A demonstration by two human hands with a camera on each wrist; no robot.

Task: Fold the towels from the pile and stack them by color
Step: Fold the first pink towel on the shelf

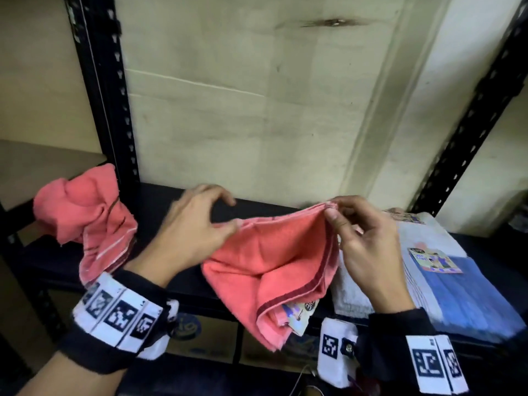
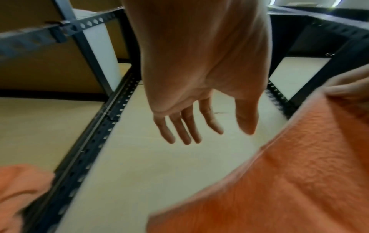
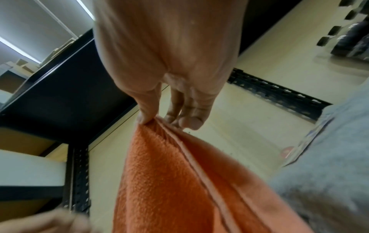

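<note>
A coral towel (image 1: 271, 261) with a dark stripe hangs folded over the black shelf's front edge. My right hand (image 1: 331, 209) pinches its upper right corner between thumb and fingertips; the right wrist view shows the same pinch (image 3: 155, 120) on the towel (image 3: 169, 181). My left hand (image 1: 228, 214) hovers by the towel's upper left corner. In the left wrist view this hand (image 2: 217, 134) has straight fingers and holds nothing, with the towel (image 2: 289, 181) lying to its right. A second coral towel (image 1: 85, 215) sits crumpled on the shelf at the left.
Folded white and blue towels (image 1: 457, 290) are stacked on the shelf at the right, with a printed label (image 1: 434, 260) on top. Black rack uprights (image 1: 100, 90) (image 1: 471, 124) flank the bay. Cardboard boxes (image 1: 205, 335) stand on the level below.
</note>
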